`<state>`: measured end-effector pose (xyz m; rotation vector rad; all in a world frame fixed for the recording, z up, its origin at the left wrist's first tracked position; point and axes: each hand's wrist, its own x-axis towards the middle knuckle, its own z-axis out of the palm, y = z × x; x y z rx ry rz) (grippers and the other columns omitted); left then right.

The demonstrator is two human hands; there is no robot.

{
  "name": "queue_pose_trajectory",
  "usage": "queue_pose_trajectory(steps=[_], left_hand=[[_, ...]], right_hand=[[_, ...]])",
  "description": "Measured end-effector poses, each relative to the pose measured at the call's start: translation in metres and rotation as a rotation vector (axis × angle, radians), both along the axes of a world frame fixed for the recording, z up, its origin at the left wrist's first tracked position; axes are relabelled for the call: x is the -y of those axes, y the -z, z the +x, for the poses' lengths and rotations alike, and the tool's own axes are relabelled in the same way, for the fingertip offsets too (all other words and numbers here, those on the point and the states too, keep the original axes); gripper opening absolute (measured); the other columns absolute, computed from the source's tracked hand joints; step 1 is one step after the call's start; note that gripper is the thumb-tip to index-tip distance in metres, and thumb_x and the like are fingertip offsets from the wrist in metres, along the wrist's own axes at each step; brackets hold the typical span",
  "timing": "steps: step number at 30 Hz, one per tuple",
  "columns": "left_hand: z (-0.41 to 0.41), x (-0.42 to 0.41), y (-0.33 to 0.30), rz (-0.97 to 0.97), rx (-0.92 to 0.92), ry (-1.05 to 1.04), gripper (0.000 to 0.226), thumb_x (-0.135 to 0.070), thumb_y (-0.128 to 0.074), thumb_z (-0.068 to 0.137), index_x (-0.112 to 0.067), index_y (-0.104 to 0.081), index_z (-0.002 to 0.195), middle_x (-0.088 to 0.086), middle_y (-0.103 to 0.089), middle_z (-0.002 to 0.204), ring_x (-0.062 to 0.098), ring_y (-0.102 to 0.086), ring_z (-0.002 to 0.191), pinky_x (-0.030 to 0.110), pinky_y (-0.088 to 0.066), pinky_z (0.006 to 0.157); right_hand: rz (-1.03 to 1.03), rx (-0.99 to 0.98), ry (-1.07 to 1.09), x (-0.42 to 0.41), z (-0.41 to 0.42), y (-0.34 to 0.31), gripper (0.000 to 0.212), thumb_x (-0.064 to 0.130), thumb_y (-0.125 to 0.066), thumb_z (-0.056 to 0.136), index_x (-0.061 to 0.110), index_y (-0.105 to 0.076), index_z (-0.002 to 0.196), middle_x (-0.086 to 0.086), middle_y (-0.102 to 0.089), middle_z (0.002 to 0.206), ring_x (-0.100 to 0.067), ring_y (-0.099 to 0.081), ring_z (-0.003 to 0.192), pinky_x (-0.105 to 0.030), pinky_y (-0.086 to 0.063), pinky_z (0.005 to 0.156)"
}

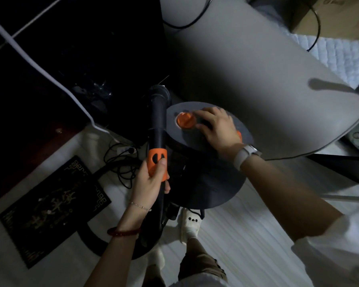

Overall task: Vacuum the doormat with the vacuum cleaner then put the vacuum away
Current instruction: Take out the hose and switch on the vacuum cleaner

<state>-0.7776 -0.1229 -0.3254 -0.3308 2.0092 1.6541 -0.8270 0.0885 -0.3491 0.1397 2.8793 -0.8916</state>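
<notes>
Our left hand [151,179] grips the vacuum wand [157,129] at its orange collar, while our right hand [216,126] rests curled on the canister [207,183] top (beside its orange knob [185,120]); the doormat [50,210] lies left.

Room is dim, light falling mostly on the right. Pale wood-look plank floor [247,235] runs across lower half. Large light-grey rounded tabletop [247,65] fills upper right w/ a thin black cable [317,27] trailing over it. Behind it, white quilted bedding [338,56]. Upper left sits a glossy black cabinet [60,59], crossed by a white cord [39,67]. Tangle of black wires [122,164] lies on floor near cabinet base.
</notes>
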Motion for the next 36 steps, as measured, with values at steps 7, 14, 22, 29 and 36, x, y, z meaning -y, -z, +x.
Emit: queue_pose_trajectory(steps=[7, 14, 22, 29, 36], left_hand=[[0.006, 0.018, 0.003, -0.030, -0.050, -0.060, 0.016, -0.032, -0.052, 0.088, -0.016, -0.052, 0.085, 0.003, -0.054, 0.057, 0.017, -0.051, 0.041, 0.027, -0.045, 0.045], [0.007, 0.024, 0.008, -0.018, -0.055, -0.099, 0.022, -0.035, -0.052, 0.079, -0.014, -0.052, 0.082, -0.001, -0.052, 0.048, 0.018, -0.050, 0.039, 0.024, -0.043, 0.042], [0.008, 0.024, 0.011, -0.016, -0.037, -0.112, 0.029, -0.042, -0.056, 0.074, -0.013, -0.051, 0.081, -0.001, -0.053, 0.050, 0.022, -0.052, 0.043, 0.029, -0.044, 0.048], [0.019, 0.035, -0.008, 0.055, -0.008, -0.146, 0.023, -0.032, -0.057, 0.086, -0.010, -0.051, 0.081, 0.004, -0.052, 0.052, 0.017, -0.052, 0.042, 0.025, -0.045, 0.047], [0.055, 0.078, -0.056, 0.230, 0.024, -0.196, 0.032, -0.037, -0.049, 0.085, -0.005, -0.047, 0.079, 0.008, -0.050, 0.054, 0.019, -0.049, 0.040, 0.025, -0.043, 0.044]], right_hand=[[-0.060, 0.077, -0.085, 0.021, -0.030, 0.018, 0.028, 0.028, -0.052, 0.092, 0.017, -0.064, 0.115, -0.007, -0.049, 0.125, -0.025, -0.041, 0.116, -0.019, -0.024, 0.092], [-0.065, 0.064, -0.089, 0.022, -0.034, 0.020, 0.023, 0.026, -0.056, 0.090, 0.020, -0.067, 0.110, -0.006, -0.046, 0.125, -0.023, -0.040, 0.119, -0.018, -0.023, 0.093], [-0.032, 0.053, -0.030, 0.028, -0.033, 0.025, 0.028, 0.023, -0.054, 0.092, 0.016, -0.062, 0.118, -0.011, -0.045, 0.128, -0.028, -0.040, 0.118, -0.025, -0.028, 0.097], [-0.077, -0.119, 0.047, 0.046, 0.002, 0.011, 0.040, 0.022, -0.053, 0.089, 0.011, -0.053, 0.127, -0.017, -0.051, 0.126, -0.034, -0.047, 0.114, -0.041, -0.038, 0.096], [-0.538, 0.066, 0.057, 0.141, 0.111, -0.030, 0.037, 0.024, -0.048, 0.086, 0.004, -0.057, 0.116, -0.007, -0.057, 0.104, -0.016, -0.056, 0.095, -0.022, -0.044, 0.084]])
